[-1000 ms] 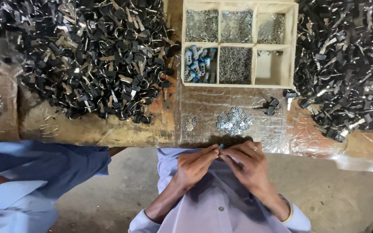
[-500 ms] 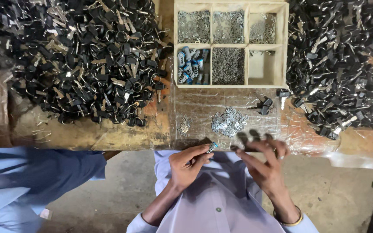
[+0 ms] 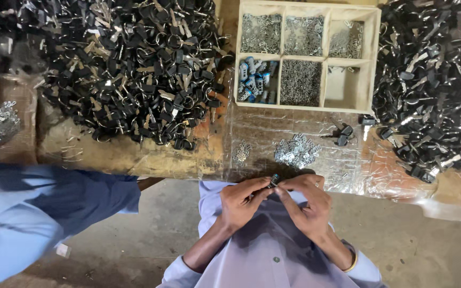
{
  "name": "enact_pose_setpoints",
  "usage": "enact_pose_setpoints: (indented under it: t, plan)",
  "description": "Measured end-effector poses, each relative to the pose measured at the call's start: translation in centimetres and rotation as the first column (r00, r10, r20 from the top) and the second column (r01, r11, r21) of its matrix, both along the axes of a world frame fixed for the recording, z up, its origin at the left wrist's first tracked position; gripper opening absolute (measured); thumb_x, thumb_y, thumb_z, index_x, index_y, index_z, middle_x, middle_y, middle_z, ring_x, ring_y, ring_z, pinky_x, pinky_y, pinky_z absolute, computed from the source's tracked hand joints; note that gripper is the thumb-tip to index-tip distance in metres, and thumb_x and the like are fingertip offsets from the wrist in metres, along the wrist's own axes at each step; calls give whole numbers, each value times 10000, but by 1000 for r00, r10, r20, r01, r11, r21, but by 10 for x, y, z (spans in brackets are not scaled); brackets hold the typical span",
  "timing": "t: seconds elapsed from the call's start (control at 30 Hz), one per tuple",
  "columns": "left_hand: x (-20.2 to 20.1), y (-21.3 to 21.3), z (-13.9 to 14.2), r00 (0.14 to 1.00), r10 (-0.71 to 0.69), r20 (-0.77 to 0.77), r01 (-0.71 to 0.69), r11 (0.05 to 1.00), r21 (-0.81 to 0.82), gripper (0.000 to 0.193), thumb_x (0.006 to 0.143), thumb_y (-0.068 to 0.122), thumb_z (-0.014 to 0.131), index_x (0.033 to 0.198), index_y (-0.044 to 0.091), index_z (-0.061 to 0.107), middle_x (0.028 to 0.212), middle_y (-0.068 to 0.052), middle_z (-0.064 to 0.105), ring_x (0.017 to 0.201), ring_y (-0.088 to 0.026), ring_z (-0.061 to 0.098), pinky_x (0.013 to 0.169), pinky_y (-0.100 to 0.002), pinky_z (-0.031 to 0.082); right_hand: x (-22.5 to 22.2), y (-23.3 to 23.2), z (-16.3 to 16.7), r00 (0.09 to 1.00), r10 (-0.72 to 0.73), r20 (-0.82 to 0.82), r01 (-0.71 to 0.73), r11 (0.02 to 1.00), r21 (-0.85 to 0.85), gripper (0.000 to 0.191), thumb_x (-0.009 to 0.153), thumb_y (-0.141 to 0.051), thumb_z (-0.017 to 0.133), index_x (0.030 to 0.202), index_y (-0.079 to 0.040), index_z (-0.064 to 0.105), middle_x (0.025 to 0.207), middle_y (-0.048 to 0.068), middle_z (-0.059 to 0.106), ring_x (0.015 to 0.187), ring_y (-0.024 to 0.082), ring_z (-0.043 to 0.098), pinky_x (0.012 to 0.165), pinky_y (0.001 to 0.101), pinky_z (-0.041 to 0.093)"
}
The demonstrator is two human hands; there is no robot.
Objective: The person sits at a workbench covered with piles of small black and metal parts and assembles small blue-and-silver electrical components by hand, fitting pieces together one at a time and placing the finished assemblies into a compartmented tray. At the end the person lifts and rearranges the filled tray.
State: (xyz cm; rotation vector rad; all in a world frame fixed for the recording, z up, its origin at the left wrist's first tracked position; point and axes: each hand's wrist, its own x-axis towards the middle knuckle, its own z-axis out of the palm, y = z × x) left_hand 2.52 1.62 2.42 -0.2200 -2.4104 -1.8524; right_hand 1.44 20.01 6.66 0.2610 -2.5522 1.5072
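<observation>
both hands pinch one small dark key part (image 3: 274, 180) between them at the table edge: left hand (image 3: 239, 200), right hand (image 3: 308, 205).

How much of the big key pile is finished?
Hard to say. A large heap lies at one side and another heap at the other; which is finished I cannot tell. Both hands, left and right, pinch one small dark piece. The tray holds metal bits.
</observation>
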Motion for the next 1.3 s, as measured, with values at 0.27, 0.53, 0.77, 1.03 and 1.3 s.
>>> enact_pose_setpoints:
  t: [0.27, 0.53, 0.77, 1.03, 1.3]
  plan:
    - [-1, -4, 8, 985, -118, -129, 103, 988, -115, 285, 853, -83, 741, 1127, -6, 730, 1134, -146, 765, 952, -272, 796, 766, -316, 654, 4, 5, -7, 993, 8, 121, 1, 998, -69, 338, 746, -17, 847, 1030, -68, 669, 935, 15, 743, 883, 147, 594, 731, 258, 498]
    - [-4, 0, 12, 969, -132, -210, 98, 982, -162, 242, 880, -65, 767, 1112, -7, 735, 1144, -148, 764, 910, -252, 789, 738, -314, 651, -8, 14, 16, 971, 18, 240, -60, 984, 169, 325, 686, -106, 890, 961, -101, 716, 878, -13, 771, 646, 119, 582, 738, 289, 460]
    - [-8, -6, 9, 948, -263, -179, 264, 964, -21, 246, 863, 22, 817, 1099, 59, 758, 1119, -123, 760, 857, -224, 781, 665, -296, 636, -39, 33, 27, 898, 325, 297, -369, 923, 107, 275, 675, -280, 907, 862, -133, 767, 785, -15, 758, 715, 170, 652, 790, 341, 394]
    - [-17, 0, 18, 958, -232, -169, 244, 968, 53, 270, 879, -63, 771, 1133, 16, 723, 1063, -133, 746, 868, -226, 781, 715, -308, 661, -78, 66, 51, 950, -40, -310, 265, 630, 730, 310, 749, -207, 843, 1020, -78, 767, 1010, 111, 710, 947, 340, 616, 871, 463, 410]
    - [-10, 12, 10, 990, -141, -27, 143, 958, 247, 274, 920, -167, 642, 1146, -35, 725, 1132, -177, 733, 948, -248, 800, 796, -305, 692, -23, 99, 0, 977, 138, 161, 143, 133, -981, 144, 902, 85, 802, 979, -19, 738, 912, 154, 716, 749, 222, 711, 591, 309, 570]
